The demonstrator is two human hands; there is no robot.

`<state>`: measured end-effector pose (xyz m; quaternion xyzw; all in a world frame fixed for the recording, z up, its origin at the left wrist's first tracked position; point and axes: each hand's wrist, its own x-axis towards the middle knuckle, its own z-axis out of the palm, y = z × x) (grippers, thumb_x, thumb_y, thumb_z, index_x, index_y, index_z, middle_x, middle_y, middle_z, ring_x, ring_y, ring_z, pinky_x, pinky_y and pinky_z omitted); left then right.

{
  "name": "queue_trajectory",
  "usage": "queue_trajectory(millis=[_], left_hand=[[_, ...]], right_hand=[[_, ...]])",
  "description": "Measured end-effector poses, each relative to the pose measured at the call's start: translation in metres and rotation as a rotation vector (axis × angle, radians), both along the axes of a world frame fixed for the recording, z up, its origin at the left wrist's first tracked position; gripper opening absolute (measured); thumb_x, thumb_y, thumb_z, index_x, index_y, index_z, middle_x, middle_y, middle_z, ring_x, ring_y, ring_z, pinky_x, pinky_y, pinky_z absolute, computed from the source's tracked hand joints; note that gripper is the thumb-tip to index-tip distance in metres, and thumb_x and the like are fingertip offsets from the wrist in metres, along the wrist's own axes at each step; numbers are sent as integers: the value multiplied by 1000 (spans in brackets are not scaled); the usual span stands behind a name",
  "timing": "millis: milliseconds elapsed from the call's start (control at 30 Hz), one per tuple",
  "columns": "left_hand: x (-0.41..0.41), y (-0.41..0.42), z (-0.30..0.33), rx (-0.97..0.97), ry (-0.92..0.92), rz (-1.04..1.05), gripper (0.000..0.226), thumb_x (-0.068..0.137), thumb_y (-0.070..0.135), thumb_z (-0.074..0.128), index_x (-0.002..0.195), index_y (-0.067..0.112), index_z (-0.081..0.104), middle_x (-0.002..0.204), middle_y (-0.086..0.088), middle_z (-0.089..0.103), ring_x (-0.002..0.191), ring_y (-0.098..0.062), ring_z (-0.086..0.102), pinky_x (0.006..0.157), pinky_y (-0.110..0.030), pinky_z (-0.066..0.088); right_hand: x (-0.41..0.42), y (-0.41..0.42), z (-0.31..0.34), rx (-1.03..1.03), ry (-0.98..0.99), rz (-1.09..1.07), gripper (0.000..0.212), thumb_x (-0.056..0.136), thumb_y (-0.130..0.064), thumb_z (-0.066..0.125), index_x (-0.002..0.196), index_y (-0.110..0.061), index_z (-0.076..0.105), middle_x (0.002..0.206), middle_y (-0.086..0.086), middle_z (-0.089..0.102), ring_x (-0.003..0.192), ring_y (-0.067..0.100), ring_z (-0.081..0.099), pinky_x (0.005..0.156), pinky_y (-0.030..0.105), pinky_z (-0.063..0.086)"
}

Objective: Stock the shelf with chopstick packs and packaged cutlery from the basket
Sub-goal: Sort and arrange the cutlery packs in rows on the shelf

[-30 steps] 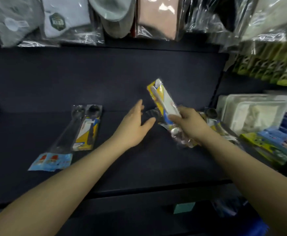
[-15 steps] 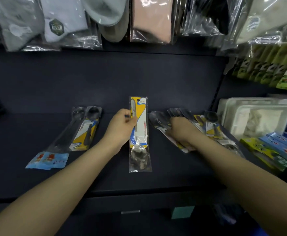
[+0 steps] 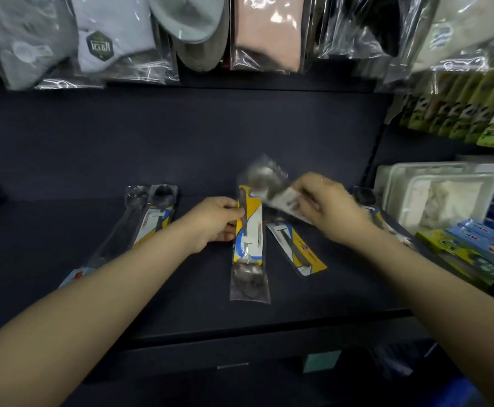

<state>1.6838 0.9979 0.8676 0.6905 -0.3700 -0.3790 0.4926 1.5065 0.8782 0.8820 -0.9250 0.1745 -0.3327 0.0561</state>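
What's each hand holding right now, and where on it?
The left hand pinches the yellow spoon pack by its upper left edge. The right hand holds a blurred spoon pack lifted by its card end.

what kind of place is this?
Most likely a retail shop aisle. Bagged socks hang above a dark display shelf, packaged spoons lie on it, and boxed goods sit on the right.

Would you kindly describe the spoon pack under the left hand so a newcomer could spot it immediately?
Look at the dark shelf beneath the hanging socks. Near its middle, the left hand holds a yellow-and-white spoon pack lying front to back. Unlike its neighbours, its spoon bowl points toward the shelf's front edge.
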Motion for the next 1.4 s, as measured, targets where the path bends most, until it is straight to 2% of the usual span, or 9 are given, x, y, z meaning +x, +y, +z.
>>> queue_trajectory(millis=[233,433,533,700,800,933,1100,1267,1400], left_hand=[[-2,-1,-1,57,94,-167,16,95,22,49,84,19,59,79,-2,63,69,-13,59,60,-21,49],[-9,3,-7,-57,179,-204,20,93,26,50,99,12,63,87,-5,68,74,-17,65,68,-26,55],[-6,6,-8,-78,69,-116,15,88,21,59,101,12,61,82,-1,68,64,-9,63,55,-17,51],[-4,10,3,-175,-109,-137,6,89,14,58,91,16,63,79,-3,67,59,-9,57,51,-14,46],[-12,12,10,-235,-260,-316,19,90,12,55,105,17,65,93,-4,71,80,-12,67,79,-24,52],[-22,10,12,-219,-408,-317,21,88,13,57,105,23,66,86,2,71,85,-14,67,88,-36,51],[-28,17,28,-492,-833,140,43,82,23,62,123,14,53,112,1,56,112,-20,52,93,-28,37],[-42,21,21,-405,61,196,83,79,34,68,144,19,18,146,3,34,134,-10,34,113,-33,22],[-51,4,13,-333,290,18,11,90,23,56,100,19,54,104,9,63,93,0,58,99,-29,38]], right_hand=[[-5,28,-31,-604,182,151,18,70,-4,61,83,-14,53,83,6,64,75,23,56,54,25,39],[7,35,-37,-643,261,178,18,71,-3,55,83,-16,56,84,3,62,76,20,50,51,27,45],[4,31,-37,-355,269,186,40,61,5,62,95,-15,55,110,3,53,98,19,46,68,26,52],[17,40,-17,453,-216,69,48,85,-7,51,132,-7,44,127,-1,44,118,6,41,103,18,37],[24,37,4,871,-198,13,59,90,-20,57,142,-16,30,129,-5,47,113,5,51,94,16,44],[17,23,12,1053,-110,-27,6,87,-23,62,82,-24,59,62,-10,66,51,-1,56,47,14,40],[0,-1,2,1469,-754,-158,16,91,-13,56,76,-16,53,63,-1,60,37,2,56,32,12,39],[-6,10,-6,1816,-1166,-135,14,89,-14,60,75,-10,56,73,2,59,33,6,56,31,10,39],[10,31,-10,1921,-1125,-99,19,92,-11,54,74,-6,53,72,7,54,58,15,55,33,17,47]])
